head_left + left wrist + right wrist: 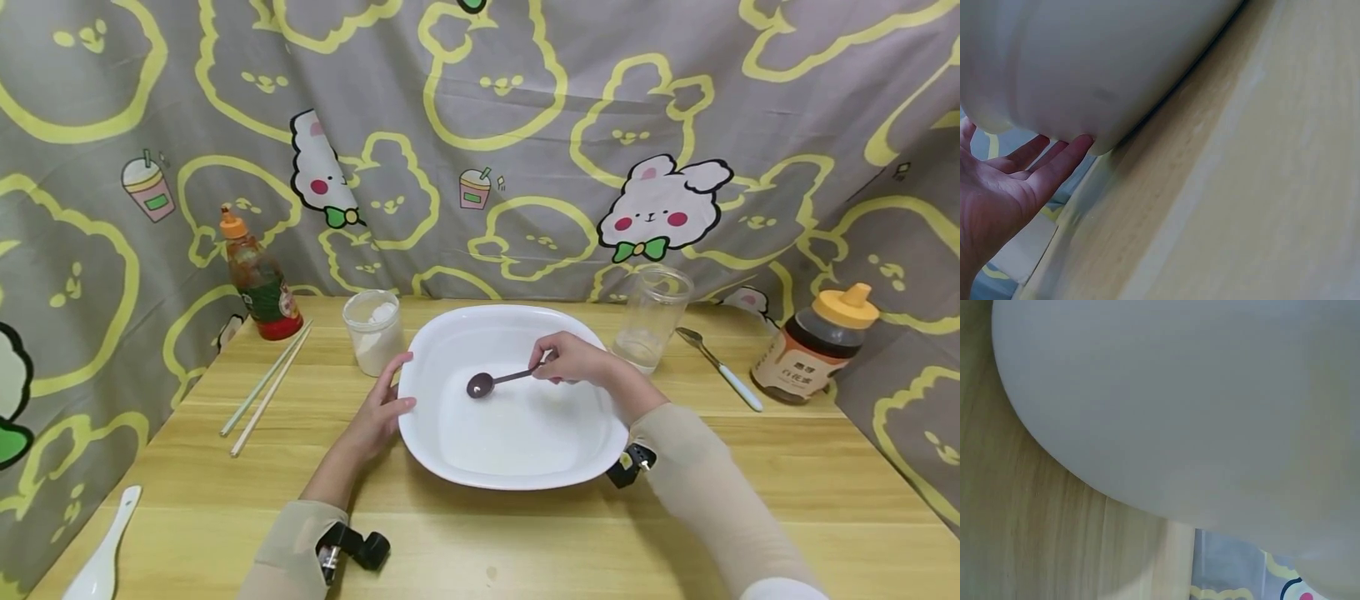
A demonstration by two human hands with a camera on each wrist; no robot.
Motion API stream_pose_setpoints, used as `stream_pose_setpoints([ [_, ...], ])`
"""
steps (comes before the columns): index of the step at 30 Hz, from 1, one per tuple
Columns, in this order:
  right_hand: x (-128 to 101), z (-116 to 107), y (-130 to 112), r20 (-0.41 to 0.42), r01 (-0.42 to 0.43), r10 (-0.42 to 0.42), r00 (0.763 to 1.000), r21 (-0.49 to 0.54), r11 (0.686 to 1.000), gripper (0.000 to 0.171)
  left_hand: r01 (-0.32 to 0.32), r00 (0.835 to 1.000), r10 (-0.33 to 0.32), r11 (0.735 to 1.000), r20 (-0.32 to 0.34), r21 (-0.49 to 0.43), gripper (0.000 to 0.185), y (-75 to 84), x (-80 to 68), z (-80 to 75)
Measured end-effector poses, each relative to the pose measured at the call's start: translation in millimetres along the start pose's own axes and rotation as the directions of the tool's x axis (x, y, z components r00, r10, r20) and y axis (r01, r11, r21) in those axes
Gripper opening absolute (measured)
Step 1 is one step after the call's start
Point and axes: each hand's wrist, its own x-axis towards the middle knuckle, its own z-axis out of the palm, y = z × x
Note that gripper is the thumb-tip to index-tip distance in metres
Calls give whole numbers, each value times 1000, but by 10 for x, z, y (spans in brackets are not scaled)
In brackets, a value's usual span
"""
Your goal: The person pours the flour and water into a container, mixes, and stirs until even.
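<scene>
A large white basin (502, 475) sits on the table in front of me. My left hand (375, 417) is at its left side, fingertips right at the rim in the head view. In the left wrist view the fairly straight fingers (1060, 169) touch the basin's outer wall (1104, 62). Over the inside of the basin, my right hand (573, 358) pinches the handle of a small dark brown spoon (480, 385), whose bowl points left with a bright spot in it. The right wrist view shows the basin's outer wall (1147, 412); the right hand is hidden there.
Behind the left hand stands a tub of white powder (372, 337), with a red sauce bottle (262, 287) and chopsticks (270, 387) further left. A white spoon (105, 550) lies front left. Rightward are a clear jar (652, 321), a blue-handled utensil (723, 371) and an orange-capped bottle (813, 346).
</scene>
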Motion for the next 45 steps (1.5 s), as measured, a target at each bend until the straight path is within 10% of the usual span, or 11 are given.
stream_pose_setpoints([
  [10,-330,-98,9,125,127,-114,986,-104,986,5,10,1000,-11,1000,-17,-24,70,19,8,14],
  [25,-184,-116,77,-119,45,-62,991,-143,989,5,20,1000,-20,1000,-11,-10,68,13,2,4],
  [38,-215,146,18,137,133,-130,982,-14,991,7,1,1000,-2,1000,-8,-29,68,-15,-14,17],
  [45,-442,-51,-24,170,170,-146,975,-133,976,4,-3,1000,3,1000,-6,-4,68,3,-5,20],
])
